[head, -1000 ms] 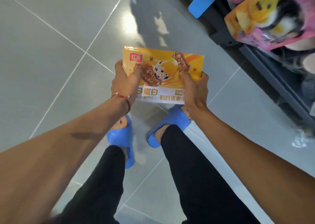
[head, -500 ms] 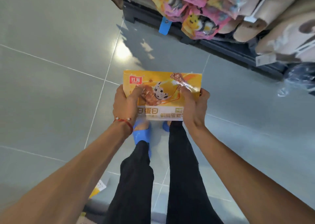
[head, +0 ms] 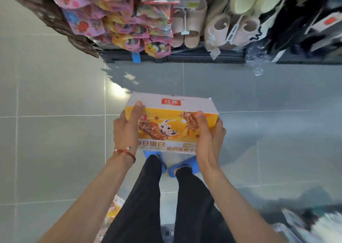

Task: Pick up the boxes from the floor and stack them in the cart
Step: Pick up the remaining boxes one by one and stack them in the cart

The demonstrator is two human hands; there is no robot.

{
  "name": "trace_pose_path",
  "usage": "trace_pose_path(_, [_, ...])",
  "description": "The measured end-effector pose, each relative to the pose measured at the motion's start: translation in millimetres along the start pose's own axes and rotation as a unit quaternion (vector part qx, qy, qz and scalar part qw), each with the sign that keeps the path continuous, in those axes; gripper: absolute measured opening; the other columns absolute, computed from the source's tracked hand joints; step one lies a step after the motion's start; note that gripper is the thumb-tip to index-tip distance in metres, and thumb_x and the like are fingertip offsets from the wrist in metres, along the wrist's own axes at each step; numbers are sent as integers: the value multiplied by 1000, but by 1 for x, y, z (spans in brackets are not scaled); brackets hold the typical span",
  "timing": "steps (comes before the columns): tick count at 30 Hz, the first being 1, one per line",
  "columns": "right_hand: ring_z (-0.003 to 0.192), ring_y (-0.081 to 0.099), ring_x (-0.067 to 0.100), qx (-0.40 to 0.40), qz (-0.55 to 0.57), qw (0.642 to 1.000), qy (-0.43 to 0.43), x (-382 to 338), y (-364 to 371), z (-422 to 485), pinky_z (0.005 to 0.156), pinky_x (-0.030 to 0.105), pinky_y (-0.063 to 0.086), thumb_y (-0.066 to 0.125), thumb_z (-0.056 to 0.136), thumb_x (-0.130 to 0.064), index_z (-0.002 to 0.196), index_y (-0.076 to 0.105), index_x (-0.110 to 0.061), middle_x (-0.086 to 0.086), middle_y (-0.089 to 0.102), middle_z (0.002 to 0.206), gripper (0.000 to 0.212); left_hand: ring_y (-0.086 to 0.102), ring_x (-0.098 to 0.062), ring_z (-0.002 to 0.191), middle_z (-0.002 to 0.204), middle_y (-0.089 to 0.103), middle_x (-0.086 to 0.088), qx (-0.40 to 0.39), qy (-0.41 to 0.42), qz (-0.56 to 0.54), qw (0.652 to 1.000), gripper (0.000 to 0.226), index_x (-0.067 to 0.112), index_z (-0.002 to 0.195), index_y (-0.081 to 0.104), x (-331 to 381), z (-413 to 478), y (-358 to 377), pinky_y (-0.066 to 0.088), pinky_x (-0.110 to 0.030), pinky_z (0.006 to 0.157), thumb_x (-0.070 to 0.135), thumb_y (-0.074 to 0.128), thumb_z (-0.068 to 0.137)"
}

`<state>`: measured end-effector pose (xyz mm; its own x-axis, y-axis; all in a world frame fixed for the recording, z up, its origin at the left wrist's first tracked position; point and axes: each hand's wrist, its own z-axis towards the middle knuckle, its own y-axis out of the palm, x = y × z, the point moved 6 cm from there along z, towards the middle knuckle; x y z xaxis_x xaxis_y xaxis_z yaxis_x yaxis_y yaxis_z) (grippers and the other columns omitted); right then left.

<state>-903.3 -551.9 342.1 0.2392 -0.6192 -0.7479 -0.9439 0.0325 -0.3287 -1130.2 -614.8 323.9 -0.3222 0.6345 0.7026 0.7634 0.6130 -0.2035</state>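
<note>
Carried: a yellow box [head: 172, 128] is held clear of the floor [head: 55, 141].
Axis: its long side is laid from 9 to 3 o'clock.
Grip: the left hand [head: 127, 131] is curled round the 9 o'clock end, the right hand [head: 209, 137] round the 3 o'clock end.
Cart: not made out in view.

Grey tiled floor [head: 55, 141] with a light glare, below a dark shelf [head: 194, 58] of slippers [head: 187, 26]
</note>
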Motion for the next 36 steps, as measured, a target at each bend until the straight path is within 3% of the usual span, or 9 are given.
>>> trace_pose_path(5, [109, 66, 14, 61, 97, 993, 3, -7, -81, -24, 81, 23, 56, 68, 70, -73, 123, 57, -20, 3, 56, 123, 76, 72, -15, 93, 101, 75, 4, -22, 51, 18, 998, 48, 33, 102, 69, 25, -68, 47, 52, -36, 81, 71, 61, 75])
trace_pose_path(12, [90, 74, 7, 96, 207, 974, 16, -7, -201, -38, 69, 19, 57, 77, 93, -37, 120, 46, -22, 0, 71, 111, 44, 70, -16, 90, 101, 73, 1, -94, 129, 62, 985, 42, 31, 106, 58, 55, -151, 144, 51, -32, 77, 58, 67, 75])
trace_pose_path(16, [82, 70, -3, 133, 232, 964, 9, -4, -273, -35, 66, 13, 54, 76, 94, -27, 120, 46, -16, -8, 67, 105, 42, 69, -8, 77, 95, 70, 3, -157, 160, 93, 970, 31, 24, 101, 57, 66, -192, 206, 51, -31, 71, 44, 73, 84])
trace_pose_path(18, [81, 68, -8, 151, 235, 960, 8, 0, -306, -32, 66, 12, 52, 77, 93, -24, 121, 45, -15, -10, 65, 105, 43, 68, -11, 82, 96, 68, 3, -187, 172, 105, 962, 30, 26, 100, 56, 70, -211, 237, 51, -34, 74, 41, 73, 81])
trace_pose_path(21, [80, 65, -12, 177, 253, 951, 15, 7, -354, -28, 65, 10, 51, 77, 92, -19, 124, 44, -14, -11, 62, 106, 46, 68, -23, 101, 109, 69, 1, -240, 178, 133, 945, 47, 21, 117, 58, 71, -237, 283, 54, -38, 83, 40, 68, 76])
trace_pose_path(26, [86, 62, -14, 238, 268, 934, 10, 16, -430, -21, 63, 5, 46, 77, 90, -14, 124, 44, -16, -12, 59, 110, 48, 66, -22, 113, 124, 69, 4, -327, 214, 186, 902, 56, 33, 135, 58, 73, -278, 360, 52, -45, 99, 31, 65, 79])
trace_pose_path(29, [110, 61, 0, 279, 277, 919, -1, 21, -469, -15, 68, 5, 47, 78, 89, -15, 130, 44, -24, -14, 59, 120, 54, 66, -21, 112, 121, 71, 3, -374, 233, 208, 873, 52, 31, 131, 61, 75, -306, 410, 53, -41, 97, 25, 62, 79])
trace_pose_path(32, [120, 57, 6, 313, 286, 905, -4, 24, -503, -6, 76, 8, 50, 76, 80, -25, 146, 43, -30, -9, 57, 133, 74, 66, -13, 101, 117, 71, -1, -418, 249, 232, 842, 48, 22, 127, 63, 77, -330, 461, 51, -25, 84, 19, 58, 79])
trace_pose_path(36, [126, 57, 14, 348, 286, 893, 26, 29, -545, 20, 103, 39, 55, 69, 70, -40, 149, 44, -41, -3, 56, 139, 84, 63, 1, 90, 106, 70, 7, -461, 250, 253, 813, 41, 17, 124, 63, 75, -347, 534, 46, -8, 75, 6, 57, 84])
